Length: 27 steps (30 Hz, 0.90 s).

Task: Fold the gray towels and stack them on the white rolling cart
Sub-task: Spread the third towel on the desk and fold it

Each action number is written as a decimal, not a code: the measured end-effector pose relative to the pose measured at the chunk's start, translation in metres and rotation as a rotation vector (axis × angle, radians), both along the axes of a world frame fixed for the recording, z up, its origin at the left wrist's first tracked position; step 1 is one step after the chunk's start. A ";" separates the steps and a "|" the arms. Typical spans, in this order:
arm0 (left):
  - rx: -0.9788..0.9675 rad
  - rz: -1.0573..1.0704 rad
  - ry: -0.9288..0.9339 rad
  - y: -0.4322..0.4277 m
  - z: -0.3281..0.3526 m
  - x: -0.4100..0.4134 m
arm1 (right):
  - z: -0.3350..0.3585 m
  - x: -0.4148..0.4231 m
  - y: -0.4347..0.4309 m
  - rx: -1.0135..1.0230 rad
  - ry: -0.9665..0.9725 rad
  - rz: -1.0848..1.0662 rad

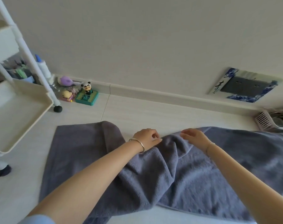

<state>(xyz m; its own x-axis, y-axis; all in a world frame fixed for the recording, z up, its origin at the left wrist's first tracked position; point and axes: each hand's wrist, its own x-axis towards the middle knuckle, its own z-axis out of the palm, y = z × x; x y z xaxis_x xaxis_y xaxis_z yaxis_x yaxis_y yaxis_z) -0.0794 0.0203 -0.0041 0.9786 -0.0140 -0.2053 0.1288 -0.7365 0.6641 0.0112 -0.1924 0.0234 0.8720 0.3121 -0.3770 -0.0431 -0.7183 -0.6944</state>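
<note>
The gray towel (186, 175) is pinched by the left hand (146, 139); the right hand (195, 137) grip cannot be told; bunched wrinkles may be folded in.

white rolling cart (32, 89) is cut off by the left edge; shelf clutter (19, 71) on it is blurred beyond naming. gray towel (178, 167) is cropped at the bottom and right edges and partly covered by both forearms. basket (266, 121) is clipped at the right edge, contents unclear. whether left hand (145, 139) or right hand (194, 138) pinches cloth cannot be told.
</note>
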 end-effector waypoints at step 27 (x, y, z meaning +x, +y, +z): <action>0.271 -0.218 -0.384 0.008 -0.034 -0.159 | -0.032 -0.129 -0.003 0.145 -0.260 0.591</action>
<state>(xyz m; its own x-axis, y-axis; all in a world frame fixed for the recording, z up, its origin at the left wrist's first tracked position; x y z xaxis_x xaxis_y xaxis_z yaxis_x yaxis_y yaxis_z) -0.2380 0.0279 -0.0382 0.9643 -0.2225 0.1434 -0.2627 -0.8713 0.4145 -0.1179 -0.1958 -0.0088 0.5952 0.7979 -0.0956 0.5119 -0.4682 -0.7203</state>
